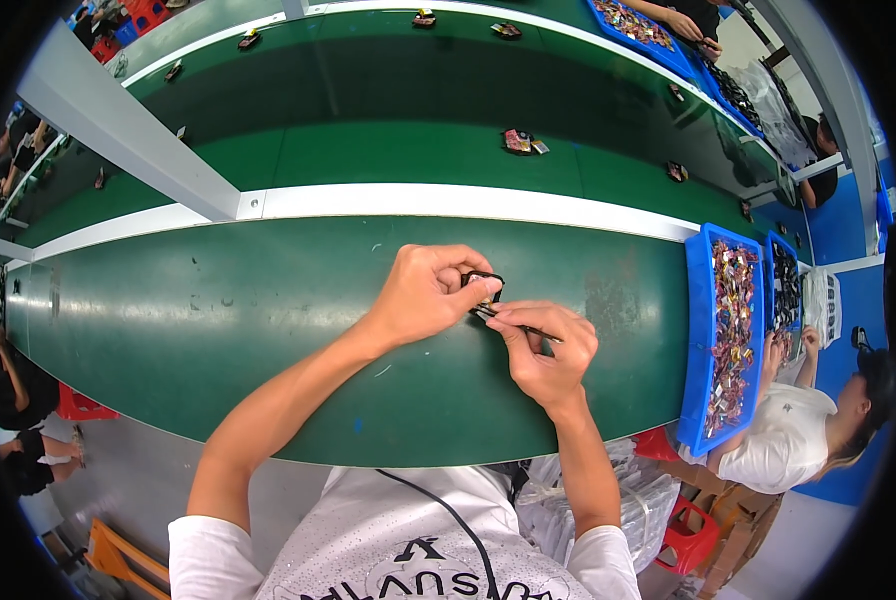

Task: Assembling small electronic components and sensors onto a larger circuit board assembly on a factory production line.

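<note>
Above the green worktable [268, 300], my left hand [420, 298] is closed around a small black-rimmed part [485, 276], pinched between thumb and fingers. Its inner face is mostly covered by my thumb. My right hand [551, 352] grips slim dark tweezers [542, 333], whose tips reach the lower edge of the part just under my left thumb. Both hands are close together near the middle of the table. What the tips touch is too small to make out.
At the right end stands a blue tray [700, 340] full of small colourful parts, with a second blue tray [783, 270] of black pieces behind. Beyond the white rail [418, 203], a green conveyor [368, 150] carries small assemblies [521, 142]. A co-worker [788, 430] sits at right.
</note>
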Action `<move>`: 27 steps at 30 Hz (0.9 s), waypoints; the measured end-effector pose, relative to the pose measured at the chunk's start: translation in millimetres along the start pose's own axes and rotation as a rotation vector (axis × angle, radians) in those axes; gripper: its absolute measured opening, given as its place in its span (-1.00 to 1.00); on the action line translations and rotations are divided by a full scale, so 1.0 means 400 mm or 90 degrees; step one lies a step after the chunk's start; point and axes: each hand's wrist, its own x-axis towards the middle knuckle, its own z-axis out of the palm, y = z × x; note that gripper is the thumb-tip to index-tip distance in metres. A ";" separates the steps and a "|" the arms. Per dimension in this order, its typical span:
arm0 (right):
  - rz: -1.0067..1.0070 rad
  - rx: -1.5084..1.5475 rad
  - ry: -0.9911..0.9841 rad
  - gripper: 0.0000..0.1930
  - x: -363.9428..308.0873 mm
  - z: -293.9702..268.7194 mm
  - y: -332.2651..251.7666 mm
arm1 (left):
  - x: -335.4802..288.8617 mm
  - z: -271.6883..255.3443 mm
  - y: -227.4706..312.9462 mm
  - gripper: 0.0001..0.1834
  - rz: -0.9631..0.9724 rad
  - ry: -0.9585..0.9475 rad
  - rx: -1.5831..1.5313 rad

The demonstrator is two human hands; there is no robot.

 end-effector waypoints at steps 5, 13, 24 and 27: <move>-0.018 -0.014 -0.006 -0.82 0.001 0.002 -0.007 | -0.001 0.006 -0.021 -0.87 0.012 0.041 0.016; -0.021 -0.052 0.013 -0.83 -0.002 0.008 -0.012 | -0.004 0.023 -0.017 -0.86 0.051 0.088 -0.013; -0.063 -0.091 0.009 -0.81 -0.003 -0.007 -0.013 | -0.013 0.001 0.048 -0.79 -0.068 -0.037 0.020; -0.105 -0.116 0.007 -0.81 -0.004 -0.004 -0.013 | -0.023 0.014 0.041 -0.77 -0.069 -0.009 -0.018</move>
